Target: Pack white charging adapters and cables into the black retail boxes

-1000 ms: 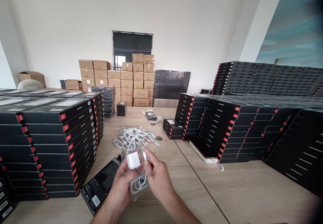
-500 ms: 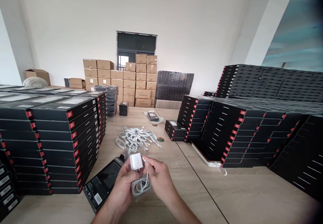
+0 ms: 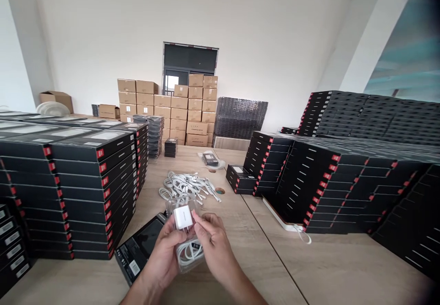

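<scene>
1. Head view: your left hand cups the bag from below, steadying it above the table.
2. Your right hand pinches its top beside the charger, probably to keep that upright.
3. The box lies open just left, within reach.

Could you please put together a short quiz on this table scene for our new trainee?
1. True or false: the left hand and right hand together hold a clear bag containing a white charger.
2. What lies on the table just beyond the hands? A: scissors. B: a pile of white cables. C: a tape roll.
3. Fill the gap: the flat black box beside the hands lies on the person's ___ side.
Key: 1 true; 2 B; 3 left.
</scene>
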A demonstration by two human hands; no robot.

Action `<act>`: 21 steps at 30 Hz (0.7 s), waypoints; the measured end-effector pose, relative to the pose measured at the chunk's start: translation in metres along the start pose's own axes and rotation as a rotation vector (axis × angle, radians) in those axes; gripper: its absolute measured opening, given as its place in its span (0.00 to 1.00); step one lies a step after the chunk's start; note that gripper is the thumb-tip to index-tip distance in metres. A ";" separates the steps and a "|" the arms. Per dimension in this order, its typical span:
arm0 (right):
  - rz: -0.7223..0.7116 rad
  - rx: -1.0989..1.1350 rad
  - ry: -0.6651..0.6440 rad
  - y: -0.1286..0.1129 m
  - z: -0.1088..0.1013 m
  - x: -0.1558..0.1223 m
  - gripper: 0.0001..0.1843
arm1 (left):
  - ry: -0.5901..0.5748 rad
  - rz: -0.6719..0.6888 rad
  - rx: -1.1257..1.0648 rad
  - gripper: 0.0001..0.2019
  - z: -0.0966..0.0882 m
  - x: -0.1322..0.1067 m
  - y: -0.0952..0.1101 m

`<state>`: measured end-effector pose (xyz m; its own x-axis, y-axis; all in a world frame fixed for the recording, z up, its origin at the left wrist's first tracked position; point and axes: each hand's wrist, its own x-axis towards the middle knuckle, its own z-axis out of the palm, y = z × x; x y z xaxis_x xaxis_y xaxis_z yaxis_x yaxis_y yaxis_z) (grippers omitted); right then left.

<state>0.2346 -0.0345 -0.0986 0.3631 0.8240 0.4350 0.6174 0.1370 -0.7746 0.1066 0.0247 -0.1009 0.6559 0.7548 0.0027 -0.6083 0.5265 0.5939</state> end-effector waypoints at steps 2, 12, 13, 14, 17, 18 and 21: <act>-0.036 0.026 -0.068 -0.001 0.000 -0.001 0.21 | 0.037 0.018 0.001 0.26 -0.001 0.000 0.004; -0.090 0.072 -0.289 -0.002 -0.007 -0.001 0.36 | 0.077 -0.026 -0.041 0.31 -0.008 -0.001 0.011; -0.083 0.084 -0.298 -0.002 -0.008 -0.001 0.33 | 0.088 -0.036 -0.051 0.31 -0.007 -0.001 0.011; -0.073 0.099 -0.305 -0.003 -0.009 0.000 0.30 | 0.096 -0.046 -0.058 0.31 -0.006 -0.002 0.012; -0.069 0.110 -0.281 -0.003 -0.012 0.002 0.24 | 0.099 -0.053 -0.070 0.33 -0.004 -0.002 0.011; -0.087 0.093 -0.265 -0.002 -0.012 0.003 0.24 | 0.097 -0.050 -0.071 0.34 -0.003 -0.001 0.010; -0.176 0.007 -0.235 0.003 -0.011 0.003 0.25 | 0.089 -0.043 -0.070 0.34 -0.004 0.000 0.007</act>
<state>0.2453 -0.0372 -0.0949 0.0787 0.8920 0.4452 0.6515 0.2920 -0.7002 0.1010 0.0300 -0.0997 0.6413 0.7613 -0.0950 -0.6127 0.5827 0.5339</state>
